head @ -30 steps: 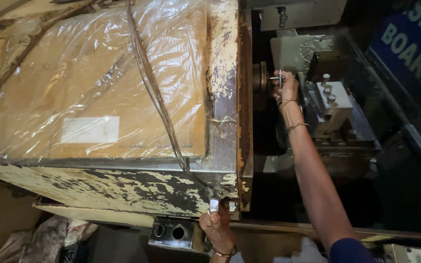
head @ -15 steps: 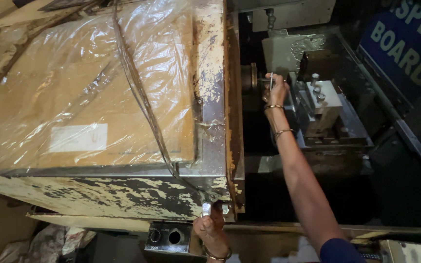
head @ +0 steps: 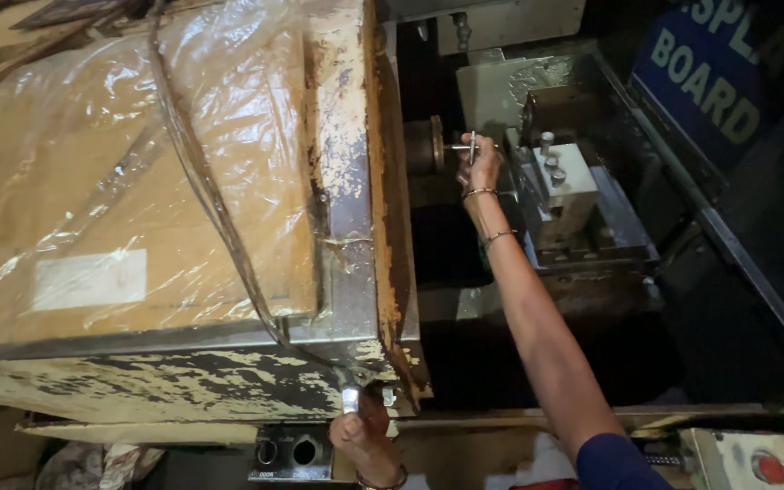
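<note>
My right hand (head: 480, 165) reaches far into the lathe and is shut on a thin metal key (head: 470, 146) with a cross handle, which sits against the round chuck (head: 425, 145). Bangles circle that wrist. Low at the front, my left hand (head: 362, 436) grips a small silver lever (head: 349, 399) under the corner of the cream, paint-chipped machine housing (head: 356, 218). Just right of my right hand stands the grey tool post (head: 566, 181) with its upright bolts.
Crinkled clear plastic over brown board (head: 129, 191) covers the housing top, with a dark cable (head: 210, 200) running across it. A blue sign board (head: 714, 77) leans at the upper right. A control box with a red button (head: 769, 467) sits at the lower right.
The view has shifted, so the machine sits further left in frame. My right hand stays on the key at the chuck and my left hand stays on the lever.
</note>
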